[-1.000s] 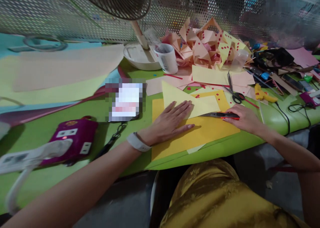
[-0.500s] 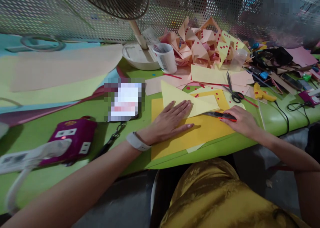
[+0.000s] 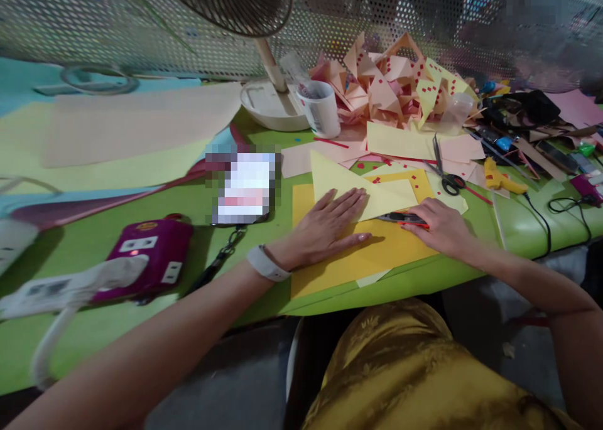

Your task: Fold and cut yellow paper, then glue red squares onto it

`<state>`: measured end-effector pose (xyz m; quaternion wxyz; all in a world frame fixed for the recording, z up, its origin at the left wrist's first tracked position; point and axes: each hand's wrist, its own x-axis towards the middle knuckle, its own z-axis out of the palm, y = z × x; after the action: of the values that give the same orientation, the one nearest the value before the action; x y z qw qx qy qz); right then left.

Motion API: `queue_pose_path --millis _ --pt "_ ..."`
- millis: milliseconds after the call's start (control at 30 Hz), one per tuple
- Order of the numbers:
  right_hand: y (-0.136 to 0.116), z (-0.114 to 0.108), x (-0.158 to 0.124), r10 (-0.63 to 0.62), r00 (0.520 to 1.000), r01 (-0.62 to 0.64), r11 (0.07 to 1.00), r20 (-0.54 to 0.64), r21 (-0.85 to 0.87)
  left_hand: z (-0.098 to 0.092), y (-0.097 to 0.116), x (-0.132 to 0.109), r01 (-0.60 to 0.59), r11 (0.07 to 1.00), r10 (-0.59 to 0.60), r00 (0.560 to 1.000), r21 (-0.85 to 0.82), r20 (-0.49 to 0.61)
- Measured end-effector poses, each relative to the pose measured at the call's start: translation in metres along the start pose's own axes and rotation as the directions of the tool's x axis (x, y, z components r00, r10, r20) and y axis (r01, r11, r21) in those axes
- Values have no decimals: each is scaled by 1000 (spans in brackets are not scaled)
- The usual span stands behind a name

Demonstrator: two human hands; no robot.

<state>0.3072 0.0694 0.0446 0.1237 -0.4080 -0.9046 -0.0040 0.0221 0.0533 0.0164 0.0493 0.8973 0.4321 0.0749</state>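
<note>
My left hand (image 3: 330, 226) lies flat with fingers spread on a pale yellow folded sheet of paper (image 3: 336, 177), pressing it against a deeper yellow sheet (image 3: 325, 282). A corner of the pale paper points up and away from me. In my right hand (image 3: 443, 229) is a utility knife (image 3: 401, 218) with a dark and red body. Its front end points left, along the lower edge of the pale paper and close to my left thumb. I cannot make out how far the blade is out.
Scissors (image 3: 450, 179) and a yellow glue gun (image 3: 502, 177) lie to the right. Behind stand a white cup (image 3: 323, 116), a fan (image 3: 277, 103) and a heap of folded pink paper (image 3: 384, 94). A phone (image 3: 247, 188) and a purple power socket block (image 3: 151, 254) sit at left.
My right hand and the utility knife have slid left along the pale paper's lower edge. My left hand stays on the paper. The whole view has shifted slightly.
</note>
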Motion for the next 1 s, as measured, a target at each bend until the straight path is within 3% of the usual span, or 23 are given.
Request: queue_pose_path --millis 767,900,1000 --pt "-5 -2 3 -41 998 41 999 54 -5 1 2 0 12 1000 -12 1000 1 16" --pt "-3 -2 2 -34 998 34 999 53 -6 -8 -3 0 -3 994 7 999 -106 32" --pt "-3 -2 1 -38 998 38 999 55 -7 -17 -16 -1 41 976 -51 998 -213 -40"
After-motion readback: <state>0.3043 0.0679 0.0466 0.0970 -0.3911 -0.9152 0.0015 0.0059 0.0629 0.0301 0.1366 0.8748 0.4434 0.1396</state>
